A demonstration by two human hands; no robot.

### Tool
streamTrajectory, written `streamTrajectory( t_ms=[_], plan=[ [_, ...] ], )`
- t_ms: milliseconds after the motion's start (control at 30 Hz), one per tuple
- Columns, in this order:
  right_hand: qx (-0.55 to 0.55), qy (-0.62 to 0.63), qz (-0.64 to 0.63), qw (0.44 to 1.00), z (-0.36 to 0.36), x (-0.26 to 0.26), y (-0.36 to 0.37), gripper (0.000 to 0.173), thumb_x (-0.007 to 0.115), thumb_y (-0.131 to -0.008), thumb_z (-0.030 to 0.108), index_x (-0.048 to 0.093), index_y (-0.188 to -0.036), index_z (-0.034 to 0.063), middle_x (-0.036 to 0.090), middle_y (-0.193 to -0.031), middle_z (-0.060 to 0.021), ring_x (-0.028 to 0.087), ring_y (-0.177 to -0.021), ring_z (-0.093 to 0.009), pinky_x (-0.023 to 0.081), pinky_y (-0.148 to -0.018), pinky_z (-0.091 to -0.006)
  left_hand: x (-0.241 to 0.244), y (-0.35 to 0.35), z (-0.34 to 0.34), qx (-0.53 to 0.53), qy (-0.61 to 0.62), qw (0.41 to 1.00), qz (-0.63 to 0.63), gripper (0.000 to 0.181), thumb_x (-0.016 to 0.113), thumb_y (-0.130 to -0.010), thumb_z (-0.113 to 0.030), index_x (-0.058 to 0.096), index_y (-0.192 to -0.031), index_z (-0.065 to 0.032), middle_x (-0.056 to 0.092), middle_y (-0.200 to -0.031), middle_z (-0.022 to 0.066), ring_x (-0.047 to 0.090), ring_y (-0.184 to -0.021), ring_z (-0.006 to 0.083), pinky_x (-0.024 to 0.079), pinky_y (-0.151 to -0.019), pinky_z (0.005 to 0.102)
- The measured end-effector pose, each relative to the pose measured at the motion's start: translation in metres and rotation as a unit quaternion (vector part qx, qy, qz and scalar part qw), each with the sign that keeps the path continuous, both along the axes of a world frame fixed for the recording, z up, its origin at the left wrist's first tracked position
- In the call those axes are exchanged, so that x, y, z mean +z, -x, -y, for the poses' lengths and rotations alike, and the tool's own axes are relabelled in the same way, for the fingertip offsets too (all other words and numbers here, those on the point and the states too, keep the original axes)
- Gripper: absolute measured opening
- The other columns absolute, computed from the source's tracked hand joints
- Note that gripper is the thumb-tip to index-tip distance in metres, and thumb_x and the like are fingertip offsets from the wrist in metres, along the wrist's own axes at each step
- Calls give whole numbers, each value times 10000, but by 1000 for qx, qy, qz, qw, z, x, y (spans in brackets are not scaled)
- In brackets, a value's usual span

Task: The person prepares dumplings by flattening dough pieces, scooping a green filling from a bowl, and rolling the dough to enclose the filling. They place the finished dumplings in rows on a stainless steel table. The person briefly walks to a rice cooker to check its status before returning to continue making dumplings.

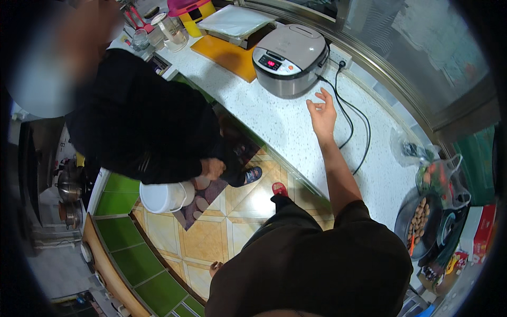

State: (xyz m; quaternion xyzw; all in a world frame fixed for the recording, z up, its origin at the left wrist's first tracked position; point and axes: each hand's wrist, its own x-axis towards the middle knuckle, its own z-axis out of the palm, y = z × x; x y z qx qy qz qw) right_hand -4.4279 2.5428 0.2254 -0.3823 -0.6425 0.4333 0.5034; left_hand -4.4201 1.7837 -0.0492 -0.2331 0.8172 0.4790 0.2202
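Note:
Over the white speckled countertop (285, 119), my right hand (324, 115) is raised with its fingers apart and slightly curled, holding nothing. It is just in front of a grey rice cooker (291, 59), whose lid is down and whose display is lit red. Black power cords (350, 103) lie beside the hand and lead to a wall socket. My left hand (216, 268) hangs low at my side above the tiled floor, mostly hidden by my dark shirt, so its grip does not show. Left of the cooker lies an orange-yellow board (225, 57).
Another person in black (146, 119) stands at the left, beside a white lidded bucket (160, 198). A glass pitcher (172, 33) stands on the far counter. Bagged vegetables (433, 178) and a pan (404, 226) of brown nuts are at the right.

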Motion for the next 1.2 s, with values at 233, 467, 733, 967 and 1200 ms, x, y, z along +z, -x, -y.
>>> streamTrajectory(
  t_ms=[233, 467, 733, 967, 1200],
  plan=[
    [-124, -171, 234, 949, -120, -3, 55, 763, 722, -678, 238, 359, -1322, 49, 317, -1385, -170, 260, -1297, -328, 233, -1042, -472, 38, 54, -88, -71, 140, 987, 29, 375, 644, -790, -138, 540, -1109, 29, 623, -919, 183, 619, -734, 217, 494, -645, 328],
    [-148, -167, 349, 910, -156, 1, 84, 987, 829, -553, 320, 324, -1364, 68, 261, -1413, -211, 196, -1324, -367, 164, -1061, -501, 58, 99, -153, 12, 33, 997, 66, 372, 670, -781, -160, 546, -1080, 24, 594, -995, 188, 629, -778, 243, 500, -644, 368],
    [-124, -154, 406, 892, -159, 4, 98, 1084, 865, -501, 357, 293, -1402, 171, 223, -1445, -195, 197, -1345, -354, 171, -1048, -566, 20, 122, -137, -128, 188, 973, 40, 399, 698, -753, -149, 539, -1085, 6, 609, -921, 173, 592, -723, 206, 489, -633, 333],
    [-110, -131, 424, 889, -154, 13, 103, 1079, 870, -515, 291, 275, -1410, 194, 212, -1461, -167, 185, -1359, -323, 173, -1051, -583, 14, 130, -123, -60, 119, 989, 71, 424, 698, -750, -156, 537, -1111, -1, 613, -944, 182, 594, -729, 203, 490, -642, 327],
    [-91, -145, 446, 879, -151, 14, 103, 1023, 847, -568, 281, 272, -1411, 210, 205, -1472, -141, 167, -1368, -312, 168, -1055, -589, 28, 138, -146, -136, 186, 972, 37, 383, 712, -735, -199, 597, -1043, -2, 634, -890, 168, 595, -752, 209, 482, -660, 334]
  ],
)
